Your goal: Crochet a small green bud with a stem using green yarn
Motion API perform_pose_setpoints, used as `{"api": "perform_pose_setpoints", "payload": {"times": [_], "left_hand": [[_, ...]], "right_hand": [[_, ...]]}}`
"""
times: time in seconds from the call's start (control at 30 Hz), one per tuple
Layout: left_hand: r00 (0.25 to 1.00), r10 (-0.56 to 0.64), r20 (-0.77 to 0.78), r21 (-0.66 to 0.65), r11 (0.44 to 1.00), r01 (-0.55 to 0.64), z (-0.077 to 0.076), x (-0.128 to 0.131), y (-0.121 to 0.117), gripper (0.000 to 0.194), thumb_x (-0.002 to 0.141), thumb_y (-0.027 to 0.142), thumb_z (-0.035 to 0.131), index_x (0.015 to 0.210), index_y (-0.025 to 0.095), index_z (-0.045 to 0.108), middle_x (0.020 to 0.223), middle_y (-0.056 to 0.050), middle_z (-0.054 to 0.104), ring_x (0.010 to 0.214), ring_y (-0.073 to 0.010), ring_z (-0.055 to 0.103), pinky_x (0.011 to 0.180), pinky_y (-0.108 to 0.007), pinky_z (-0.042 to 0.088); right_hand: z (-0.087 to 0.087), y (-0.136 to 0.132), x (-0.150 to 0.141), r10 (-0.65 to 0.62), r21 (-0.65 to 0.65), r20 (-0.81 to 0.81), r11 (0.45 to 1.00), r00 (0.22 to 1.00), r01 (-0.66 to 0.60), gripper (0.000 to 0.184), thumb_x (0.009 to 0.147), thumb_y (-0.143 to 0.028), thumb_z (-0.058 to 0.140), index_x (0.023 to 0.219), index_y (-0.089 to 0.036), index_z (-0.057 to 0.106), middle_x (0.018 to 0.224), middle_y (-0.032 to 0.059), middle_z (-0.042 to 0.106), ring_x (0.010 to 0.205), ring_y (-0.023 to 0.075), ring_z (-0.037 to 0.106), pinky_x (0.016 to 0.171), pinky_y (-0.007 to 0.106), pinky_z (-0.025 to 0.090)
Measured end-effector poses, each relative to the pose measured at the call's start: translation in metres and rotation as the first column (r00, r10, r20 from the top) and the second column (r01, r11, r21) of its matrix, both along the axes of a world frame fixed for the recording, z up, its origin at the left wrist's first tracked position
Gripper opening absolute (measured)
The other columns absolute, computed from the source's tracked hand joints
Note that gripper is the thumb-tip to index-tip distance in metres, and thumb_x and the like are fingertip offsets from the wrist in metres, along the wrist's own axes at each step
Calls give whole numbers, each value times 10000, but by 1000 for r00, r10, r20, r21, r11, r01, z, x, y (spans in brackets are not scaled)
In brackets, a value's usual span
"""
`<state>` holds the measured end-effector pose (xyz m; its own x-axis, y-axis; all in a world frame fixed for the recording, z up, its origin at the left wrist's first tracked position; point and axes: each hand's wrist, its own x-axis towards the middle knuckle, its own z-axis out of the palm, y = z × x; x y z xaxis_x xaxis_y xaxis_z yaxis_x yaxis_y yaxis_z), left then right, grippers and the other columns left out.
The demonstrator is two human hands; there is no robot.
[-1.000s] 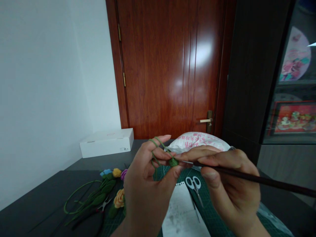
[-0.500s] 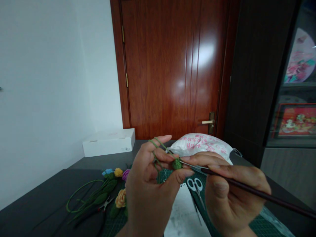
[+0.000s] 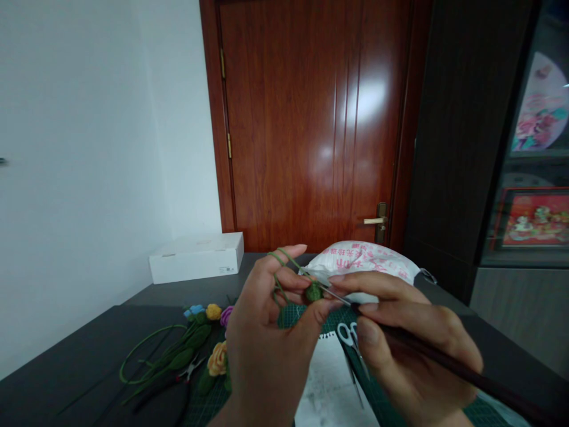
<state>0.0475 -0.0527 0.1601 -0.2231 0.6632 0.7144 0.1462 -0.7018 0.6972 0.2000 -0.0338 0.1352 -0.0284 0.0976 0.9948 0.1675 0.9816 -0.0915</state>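
My left hand (image 3: 271, 332) pinches a small dark green crochet piece (image 3: 313, 292) between thumb and fingers. Green yarn (image 3: 290, 258) loops over its raised index finger and runs down to the piece. In my right hand (image 3: 413, 344) is a crochet hook (image 3: 427, 354) with a dark handle, held like a pen. The hook's thin metal shaft meets the top right of the crochet piece; its very tip is hidden at the stitches. Both hands are close together above the table.
Below lie white-handled scissors (image 3: 351, 339), a notepad page (image 3: 331, 385) and a green cutting mat (image 3: 208, 409). Crocheted flowers (image 3: 217, 359), green stems (image 3: 173, 362) and pliers (image 3: 189, 372) are at left. Behind are a white box (image 3: 195, 258) and a white plastic bag (image 3: 360, 258).
My right hand and the hook have shifted a little left, with the shaft now steeper at the crochet piece. The piece has moved slightly left. My left hand stays nearly still.
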Motion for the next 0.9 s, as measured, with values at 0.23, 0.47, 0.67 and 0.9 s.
{"api": "perform_pose_setpoints", "payload": {"times": [0.23, 0.47, 0.67, 0.9], "left_hand": [[990, -97, 100, -43, 994, 101, 9, -1, -1, 522, 665, 126, 888, 1128, 211, 663, 751, 61, 653, 671, -127, 727, 631, -191, 612], [977, -149, 154, -58, 986, 159, 11, 0, -1, 572, 629, 100, 909, 1135, 194, 658, 749, 54, 670, 703, -146, 747, 650, -204, 627], [990, -88, 111, -12, 996, 90, 8, 1, -2, 536, 630, 99, 909, 1103, 212, 684, 750, 53, 676, 702, -139, 736, 672, -208, 632], [999, 48, -6, 55, 997, -48, 0, 0, -5, 536, 690, 148, 895, 1164, 275, 679, 802, 59, 700, 731, -139, 753, 697, -211, 637]], "right_hand": [[8, -3, -17, 221, -127, -227, 959, 949, -254, 137, 936, -98, 604, 993, -221, 626, 988, 43, 765, 924, 205, 752, 798, 377, 631], [8, -3, -17, 245, -148, -286, 944, 926, -296, 85, 968, -131, 621, 971, -214, 640, 961, 48, 791, 889, 209, 763, 765, 376, 652], [8, -3, -14, 242, -164, -255, 943, 936, -289, 87, 973, -125, 606, 960, -209, 627, 948, 42, 792, 877, 199, 758, 759, 357, 640], [7, -3, -15, 247, -154, -261, 944, 933, -293, 102, 959, -113, 620, 939, -212, 620, 938, 31, 796, 868, 188, 756, 790, 352, 629]]}}
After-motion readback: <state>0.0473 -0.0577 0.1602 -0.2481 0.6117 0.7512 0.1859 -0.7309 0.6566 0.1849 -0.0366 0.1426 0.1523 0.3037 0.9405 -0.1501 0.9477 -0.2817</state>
